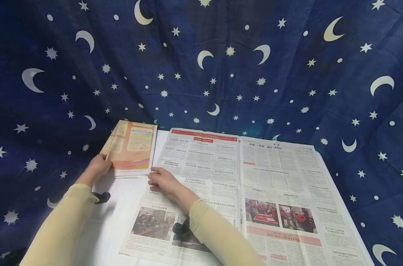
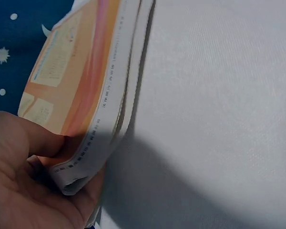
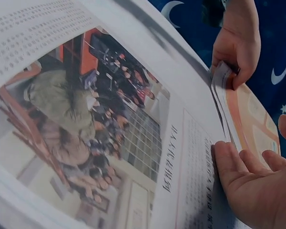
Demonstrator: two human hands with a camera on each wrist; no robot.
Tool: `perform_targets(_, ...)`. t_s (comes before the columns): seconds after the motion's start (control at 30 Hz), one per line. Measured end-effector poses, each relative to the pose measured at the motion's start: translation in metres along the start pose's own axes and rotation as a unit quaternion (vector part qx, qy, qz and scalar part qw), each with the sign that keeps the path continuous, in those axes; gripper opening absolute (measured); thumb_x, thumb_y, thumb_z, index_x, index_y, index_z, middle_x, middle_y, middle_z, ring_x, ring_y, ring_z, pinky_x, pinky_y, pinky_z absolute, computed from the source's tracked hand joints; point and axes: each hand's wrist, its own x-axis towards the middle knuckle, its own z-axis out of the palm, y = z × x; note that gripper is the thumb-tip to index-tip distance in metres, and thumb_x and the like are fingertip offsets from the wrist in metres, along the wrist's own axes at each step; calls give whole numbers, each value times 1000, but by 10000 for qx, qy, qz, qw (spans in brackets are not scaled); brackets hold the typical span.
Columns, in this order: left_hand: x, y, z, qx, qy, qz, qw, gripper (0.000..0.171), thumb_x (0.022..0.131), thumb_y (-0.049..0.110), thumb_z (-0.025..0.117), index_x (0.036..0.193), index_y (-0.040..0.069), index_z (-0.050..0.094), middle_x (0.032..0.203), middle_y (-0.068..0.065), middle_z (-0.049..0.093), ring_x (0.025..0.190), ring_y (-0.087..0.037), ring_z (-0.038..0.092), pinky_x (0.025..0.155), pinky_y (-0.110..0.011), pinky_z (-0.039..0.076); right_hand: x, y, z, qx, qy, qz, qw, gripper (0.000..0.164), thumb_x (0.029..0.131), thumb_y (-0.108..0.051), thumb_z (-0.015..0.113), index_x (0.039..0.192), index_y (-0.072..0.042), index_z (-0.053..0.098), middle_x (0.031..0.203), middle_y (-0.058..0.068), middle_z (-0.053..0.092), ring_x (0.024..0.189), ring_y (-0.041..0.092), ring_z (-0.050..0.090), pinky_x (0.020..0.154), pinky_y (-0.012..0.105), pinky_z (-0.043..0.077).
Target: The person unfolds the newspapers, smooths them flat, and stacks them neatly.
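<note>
My left hand [image 1: 99, 165] grips the left edge of a stack of folded newspapers [image 1: 135, 147]. The top sheet is printed orange and cream. In the left wrist view, the thumb [image 2: 50, 143] lies on top of the folded newspapers [image 2: 81, 76] and fingers reach underneath, with the fold bulging between them. At the stack's lower right corner is my right hand [image 1: 168, 183], its forearm over a spread newspaper [image 1: 201, 177]. The right wrist view shows that right hand [image 3: 260, 186] with fingers extended and fingertips at the stack's edge, the thumb held apart.
The spread newspaper, with text and photos, covers the middle and right of the white table [image 1: 103, 218]. A dark blue cloth [image 1: 201, 74] with moons and stars hangs behind and around the table. Black straps show at both wrists.
</note>
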Motion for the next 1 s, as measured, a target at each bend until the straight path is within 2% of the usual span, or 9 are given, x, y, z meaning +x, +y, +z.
perform_targets(0.1, -1, 0, 1, -307, -32, 67, 9995, 51, 98, 5, 41, 142, -21, 32, 116, -31, 48, 97, -36, 49, 73, -35, 45, 1, -2, -7, -53, 40, -29, 10000, 63, 99, -24, 63, 154, -2, 41, 135, 14, 58, 121, 30, 61, 99, 41, 54)
perform_targets(0.17, -1, 1, 1, -674, -151, 104, 9976, 53, 101, 4, 40, 146, -20, 27, 123, -31, 48, 98, -31, 52, 74, -31, 49, 1, -5, -12, -48, 79, -57, 9999, 63, 100, -24, 62, 155, -2, 40, 138, 16, 57, 122, 31, 61, 101, 41, 53)
perform_targets(0.3, -5, 7, -2, -1459, -342, 183, 9885, 56, 106, 7, 39, 153, -16, 20, 128, -30, 50, 89, -13, 61, 72, -27, 57, 1, -8, -22, 18, 218, -98, 9997, 64, 100, -25, 62, 155, -2, 39, 139, 15, 56, 125, 32, 59, 102, 41, 52)
perform_targets(0.43, -10, 19, -6, -2029, -462, 428, 9772, 58, 107, 9, 41, 154, -15, 18, 120, -23, 56, 78, -3, 64, 71, -29, 61, 2, -12, -30, 94, 390, -72, 9992, 65, 100, -29, 64, 155, -4, 40, 138, 13, 56, 124, 31, 60, 102, 40, 53)
perform_targets(0.6, -19, 38, -4, -2524, -846, 827, 9604, 61, 108, 10, 42, 157, -13, 14, 111, -10, 62, 83, -4, 67, 75, -28, 59, 4, -22, -37, 324, 503, -131, 9981, 69, 101, -33, 64, 156, -1, 37, 131, 16, 60, 120, 30, 62, 103, 43, 52)
perform_targets(0.73, -23, 53, 2, -2894, -1168, 833, 9464, 65, 108, 11, 44, 160, -8, 9, 113, -9, 60, 88, -6, 68, 77, -27, 59, 5, -31, -43, 349, 524, -227, 9978, 73, 101, -36, 62, 156, 3, 33, 126, 12, 64, 116, 25, 64, 105, 44, 50)
perform_targets(0.83, -27, 64, 10, -3135, -1394, 797, 9359, 65, 109, 10, 43, 161, -5, 8, 113, -9, 60, 90, -8, 68, 78, -29, 60, 5, -36, -51, 467, 595, -345, 9965, 69, 102, -30, 62, 155, 4, 33, 125, 14, 65, 113, 26, 66, 103, 43, 51)
perform_targets(0.93, -33, 75, 20, -3186, -1525, 833, 9318, 63, 108, 9, 44, 160, -6, 11, 114, -10, 61, 90, -10, 68, 79, -29, 60, 3, -40, -62, 568, 772, -438, 9944, 65, 102, -22, 62, 155, 3, 33, 125, 15, 65, 112, 26, 67, 96, 40, 55)
perform_targets(1.0, -38, 82, 30, -3121, -1567, 884, 9329, 62, 108, 9, 45, 159, -7, 13, 118, -14, 61, 91, -11, 68, 79, -29, 60, 0, -43, -71, 534, 958, -466, 9929, 63, 101, -18, 61, 155, 2, 34, 125, 16, 66, 111, 27, 68, 91, 38, 58)
